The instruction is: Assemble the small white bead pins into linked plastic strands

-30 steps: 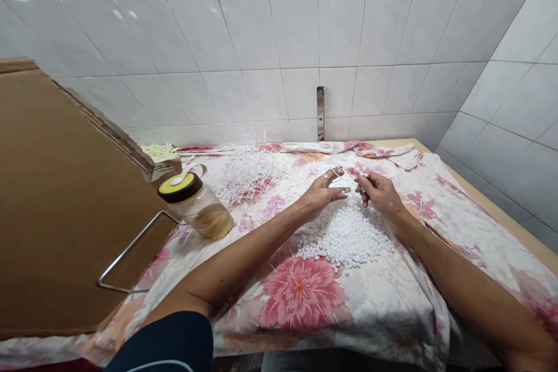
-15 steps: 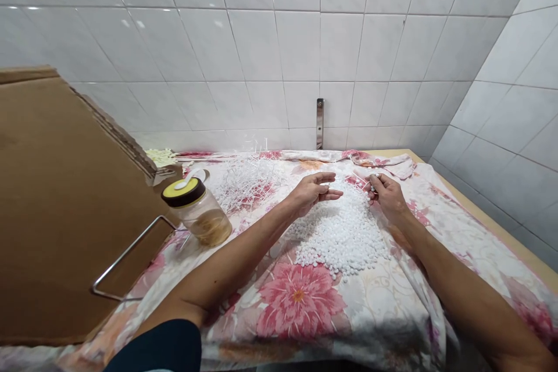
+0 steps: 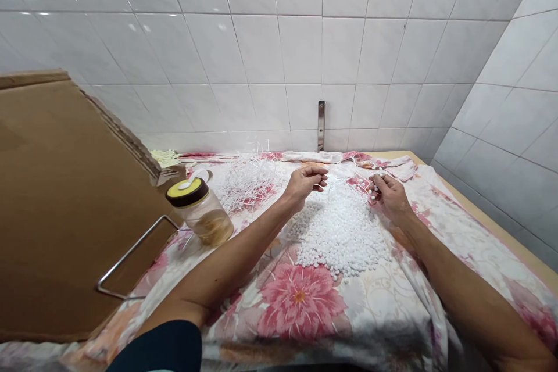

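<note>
A broad pile of small white beads (image 3: 344,238) lies on the flowered cloth (image 3: 300,302) between my forearms. Over the pile's far right edge, my right hand (image 3: 390,195) pinches thin white stems with white beads (image 3: 373,190) on their ends. My left hand (image 3: 307,183) hovers above the pile's far left side, its fingers curled together; whatever is between their tips is too small to make out. Left of that hand is a loose heap of thin white sticks (image 3: 250,183).
A clear jar (image 3: 211,224) with a yellow and dark lid stands at left, a white spoon-like piece on top. Beside it are a bent metal rod (image 3: 131,253) and a large cardboard box (image 3: 65,203). A metal bracket (image 3: 321,125) is against the tiled wall (image 3: 257,49).
My left hand has drawn back to the left, and its spread fingers have come together. My right hand stays nearly in place, still pinching the stems. The view has shifted slightly.
</note>
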Demonstrator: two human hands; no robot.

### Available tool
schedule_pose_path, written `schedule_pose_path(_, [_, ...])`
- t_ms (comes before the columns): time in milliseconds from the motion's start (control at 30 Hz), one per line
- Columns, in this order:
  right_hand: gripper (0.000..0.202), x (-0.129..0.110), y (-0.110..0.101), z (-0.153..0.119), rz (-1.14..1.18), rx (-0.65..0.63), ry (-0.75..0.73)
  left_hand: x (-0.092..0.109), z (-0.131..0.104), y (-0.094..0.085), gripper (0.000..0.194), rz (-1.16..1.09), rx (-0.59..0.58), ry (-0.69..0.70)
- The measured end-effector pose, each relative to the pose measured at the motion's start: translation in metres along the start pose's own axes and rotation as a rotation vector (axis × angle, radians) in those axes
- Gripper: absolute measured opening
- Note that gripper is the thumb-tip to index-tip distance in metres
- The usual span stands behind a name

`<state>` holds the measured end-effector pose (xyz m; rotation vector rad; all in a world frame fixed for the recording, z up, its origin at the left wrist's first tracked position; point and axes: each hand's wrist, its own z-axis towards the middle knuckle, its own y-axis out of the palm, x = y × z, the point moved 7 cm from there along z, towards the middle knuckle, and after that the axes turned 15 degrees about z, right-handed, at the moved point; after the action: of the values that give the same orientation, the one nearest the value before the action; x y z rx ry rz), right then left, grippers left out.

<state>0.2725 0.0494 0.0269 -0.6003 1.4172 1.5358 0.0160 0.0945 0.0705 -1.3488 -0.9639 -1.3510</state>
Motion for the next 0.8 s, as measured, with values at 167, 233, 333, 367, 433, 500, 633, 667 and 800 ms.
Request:
schedule_pose_path(167, [0.045, -0.004, 0.000, 0.002, 0.093, 0.017, -0.008, -0.008, 0.005, 0.000, 0.018, 0.087, 0.026, 0.005])
schedule_pose_path(233, [0.044, -0.004, 0.000, 0.003, 0.111, 0.014, -0.006, -0.012, 0.005, 0.003, 0.020, 0.139, 0.018, 0.005])
schedule_pose_path(333, [0.044, -0.004, 0.000, 0.003, 0.122, 0.006, 0.005, -0.014, 0.003, 0.008, 0.020, 0.218, 0.012, 0.038])
schedule_pose_path(367, [0.044, -0.004, 0.001, 0.003, 0.121, 0.005, 0.010, -0.015, 0.001, 0.010, 0.020, 0.237, 0.009, 0.053])
schedule_pose_path(433, [0.043, -0.005, 0.001, 0.002, 0.114, 0.004, 0.016, -0.013, -0.003, 0.015, 0.018, 0.259, -0.006, 0.090])
schedule_pose_path(500, [0.043, -0.005, 0.001, 0.002, 0.110, 0.002, 0.017, -0.010, -0.009, 0.022, 0.018, 0.264, -0.050, 0.127])
schedule_pose_path(633, [0.042, -0.002, 0.004, 0.001, 0.112, -0.051, 0.054, -0.007, -0.024, 0.042, 0.018, 0.295, -0.179, 0.166])
schedule_pose_path(667, [0.041, -0.001, 0.006, 0.001, 0.110, -0.069, 0.070, -0.008, -0.027, 0.047, 0.019, 0.307, -0.199, 0.159])
schedule_pose_path(800, [0.039, 0.001, 0.010, -0.002, 0.108, -0.111, 0.113, -0.026, -0.034, 0.061, 0.022, 0.309, -0.242, 0.036])
